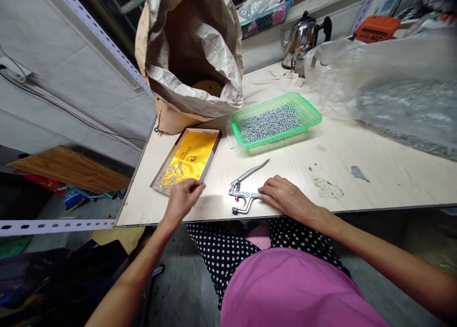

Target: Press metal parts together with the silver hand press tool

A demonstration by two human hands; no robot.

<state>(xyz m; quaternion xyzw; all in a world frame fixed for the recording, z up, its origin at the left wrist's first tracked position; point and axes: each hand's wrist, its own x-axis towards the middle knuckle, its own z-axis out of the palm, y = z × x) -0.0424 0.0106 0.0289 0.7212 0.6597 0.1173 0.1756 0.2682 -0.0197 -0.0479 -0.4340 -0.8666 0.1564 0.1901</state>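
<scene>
My left hand [183,198] is just past the near corner of a shallow box lid [211,159], thumb and fingers pinched together. Whatever they hold, if anything, is too small to make out. A yellow printed cloth lines the lid, and small metal pieces [170,175] lie at its near left end. My right hand [287,199] rests on the table with its fingers closed on the handle end of grey snap pliers [245,196]. The pliers lie with their handles spread, the other handle pointing away, and a small red part shows at the jaw.
A green plastic basket [312,120] holds many small metal pins. Behind the lid stands a large open paper sack [221,41]. A clear plastic bag [403,98] of metal pieces lies at right, near a metal kettle [299,36]. The table's front edge [210,220] runs close to both hands.
</scene>
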